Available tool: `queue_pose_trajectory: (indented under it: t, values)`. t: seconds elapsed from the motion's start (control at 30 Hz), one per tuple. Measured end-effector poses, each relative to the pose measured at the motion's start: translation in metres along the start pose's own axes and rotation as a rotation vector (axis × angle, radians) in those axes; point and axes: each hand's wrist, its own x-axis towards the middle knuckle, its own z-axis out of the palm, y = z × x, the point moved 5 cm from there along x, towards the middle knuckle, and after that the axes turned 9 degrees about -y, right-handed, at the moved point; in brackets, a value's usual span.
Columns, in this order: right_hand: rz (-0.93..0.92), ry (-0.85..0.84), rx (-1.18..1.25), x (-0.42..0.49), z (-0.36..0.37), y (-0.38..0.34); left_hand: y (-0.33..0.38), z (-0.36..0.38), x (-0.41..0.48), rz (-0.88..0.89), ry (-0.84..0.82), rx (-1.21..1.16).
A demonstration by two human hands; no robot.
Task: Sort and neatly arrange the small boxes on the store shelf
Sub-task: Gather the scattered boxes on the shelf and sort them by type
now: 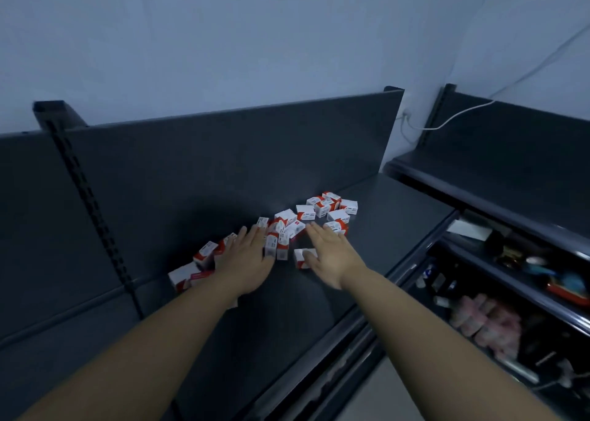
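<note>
Jumble of small red-and-white cardboard boxes [338, 216] on the dark grey metal shelf [392, 229], strung in a loose band along its back edge, just in front of the dark upright back panel [223, 165]. Boxes lie at mixed angles, some on end, some flat, several touching or overlapping.

We see both bare arms reaching in from the front edge. Left hand [247, 261] is flat, palm down, fingers straight, over the left half of the band; boxes show on both sides of it, and it grasps nothing. Right hand [330, 258] is also flat and released, fingers straight, fingertips at the middle of the band. Its thumb rests on a lone box [299, 260] sitting slightly forward of the rest.

White cable [463, 114] hangs down the wall at the back right. Neighbouring shelf unit [510, 210] on the right holds mixed goods, too blurred for us to identify.
</note>
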Motion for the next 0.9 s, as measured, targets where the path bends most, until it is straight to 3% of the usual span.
queue_pose_trajectory:
  t: [0.37,0.5,0.67,0.9]
  values:
    - [-0.174,-0.094,-0.09,0.047,-0.025,0.114,0.074,0.011,0.042,-0.188,0.043,-0.002]
    - [-0.222,-0.06,-0.062,0.067,-0.033,0.121,0.069,0.008,0.046,-0.267,0.048,-0.015]
    - [-0.257,-0.135,-0.071,0.081,-0.02,0.117,0.06,0.01,0.056,-0.303,0.055,-0.055]
    - [-0.173,-0.132,-0.097,0.102,-0.031,0.151,0.052,0.002,0.08,-0.28,0.009,-0.039]
